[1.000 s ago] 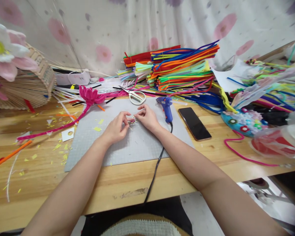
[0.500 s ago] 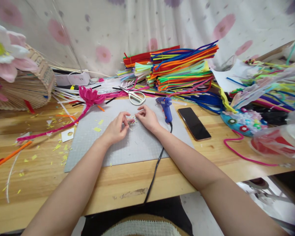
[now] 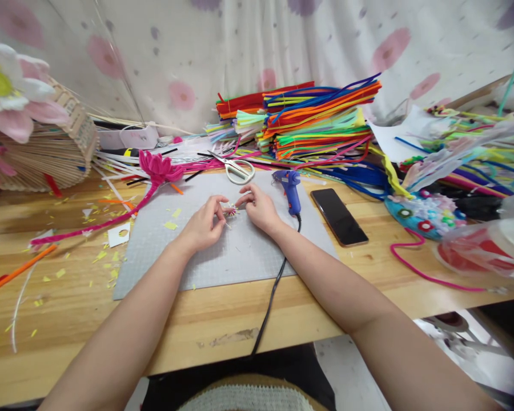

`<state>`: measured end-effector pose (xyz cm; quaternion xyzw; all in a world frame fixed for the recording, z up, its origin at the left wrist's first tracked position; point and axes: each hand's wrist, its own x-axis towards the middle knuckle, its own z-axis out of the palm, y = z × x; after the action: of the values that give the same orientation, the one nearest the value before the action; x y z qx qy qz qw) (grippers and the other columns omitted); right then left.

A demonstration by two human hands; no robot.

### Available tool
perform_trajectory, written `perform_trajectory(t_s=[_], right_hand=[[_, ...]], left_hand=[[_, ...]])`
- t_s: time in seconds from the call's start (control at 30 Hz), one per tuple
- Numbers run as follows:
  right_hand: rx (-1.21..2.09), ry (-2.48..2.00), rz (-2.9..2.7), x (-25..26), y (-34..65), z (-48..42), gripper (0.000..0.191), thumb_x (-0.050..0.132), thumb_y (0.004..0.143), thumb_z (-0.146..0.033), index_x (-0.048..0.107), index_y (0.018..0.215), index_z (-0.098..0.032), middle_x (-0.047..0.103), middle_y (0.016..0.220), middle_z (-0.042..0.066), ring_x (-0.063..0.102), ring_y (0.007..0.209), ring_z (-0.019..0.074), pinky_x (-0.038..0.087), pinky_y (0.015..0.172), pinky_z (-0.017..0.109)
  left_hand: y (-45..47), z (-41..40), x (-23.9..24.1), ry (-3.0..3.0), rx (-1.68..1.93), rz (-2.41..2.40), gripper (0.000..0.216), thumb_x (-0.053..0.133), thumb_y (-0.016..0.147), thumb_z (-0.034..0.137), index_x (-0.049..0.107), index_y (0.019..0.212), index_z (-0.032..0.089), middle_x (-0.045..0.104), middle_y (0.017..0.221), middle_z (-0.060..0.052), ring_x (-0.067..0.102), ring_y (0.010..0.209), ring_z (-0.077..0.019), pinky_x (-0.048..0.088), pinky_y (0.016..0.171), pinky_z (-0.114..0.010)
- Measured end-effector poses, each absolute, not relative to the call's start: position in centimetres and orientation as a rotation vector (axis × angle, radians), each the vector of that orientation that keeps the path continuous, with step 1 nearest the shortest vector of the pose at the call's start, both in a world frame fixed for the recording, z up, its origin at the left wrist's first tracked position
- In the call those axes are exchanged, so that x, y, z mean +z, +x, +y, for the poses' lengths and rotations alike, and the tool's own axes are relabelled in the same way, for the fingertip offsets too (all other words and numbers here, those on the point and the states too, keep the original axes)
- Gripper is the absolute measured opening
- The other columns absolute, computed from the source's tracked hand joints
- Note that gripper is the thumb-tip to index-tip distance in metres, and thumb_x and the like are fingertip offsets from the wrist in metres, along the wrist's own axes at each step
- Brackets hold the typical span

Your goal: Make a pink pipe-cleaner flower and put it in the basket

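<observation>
Over the grey cutting mat (image 3: pixel 163 262), my left hand (image 3: pixel 205 222) pinches a small spiky flower-like piece (image 3: pixel 231 211) with a pink centre and pale tips. A thin pale strand sticks out below those fingers. My right hand (image 3: pixel 258 206) is just to the right of the piece, its fingers bent and apart; the forefinger reaches toward the tips and whether it touches them is too small to tell. Scissors (image 3: pixel 239 171) with pale handles lie beyond my hands. A blue glue gun (image 3: pixel 290 191) rests to the right on the mat.
A black phone (image 3: pixel 339 217) lies right of the mat. The glue gun's black cord (image 3: pixel 270 302) runs off the front table edge. Pipe cleaner bundles (image 3: pixel 321 120) are stacked behind. A pink pipe-cleaner flower (image 3: pixel 160 168), yellow scraps (image 3: pixel 107 257) and a stick basket (image 3: pixel 55 154) are at left.
My right fingers have drawn slightly back from the spiky piece and spread a little. My left hand keeps its pinch in nearly the same place. The whole view has shifted slightly.
</observation>
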<state>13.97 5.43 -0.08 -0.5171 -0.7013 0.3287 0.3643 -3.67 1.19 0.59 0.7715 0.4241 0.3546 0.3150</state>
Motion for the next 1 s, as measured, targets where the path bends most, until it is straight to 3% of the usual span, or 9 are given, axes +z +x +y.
perform_trajectory(t_s=[0.47,1.0], right_hand=[[0.813,-1.289,-1.748,-0.79,14.07,6.07,0.043,0.035,0.062,-0.001,0.048,0.097,-0.021,0.068,0.082,0.000,0.060,0.073,0.0137,0.043,0.070,0.028],[0.840,-1.288,-1.788,-0.83,14.06,5.87,0.046,0.036,0.059,-0.001,0.048,0.099,-0.022,0.069,0.079,-0.004,0.060,0.072,0.0135,0.043,0.068,0.028]], left_hand=[[-3.39,1.00,0.51,2.056,0.957,1.150,0.051,0.046,0.074,0.006,0.031,0.120,0.023,0.050,0.073,0.004,0.061,0.104,-0.0204,0.046,0.085,-0.034],[-3.63,0.87,0.86,2.019,1.046,1.150,0.049,0.050,0.074,0.007,0.035,0.118,0.022,0.050,0.071,0.005,0.064,0.098,-0.0213,0.046,0.083,-0.036]])
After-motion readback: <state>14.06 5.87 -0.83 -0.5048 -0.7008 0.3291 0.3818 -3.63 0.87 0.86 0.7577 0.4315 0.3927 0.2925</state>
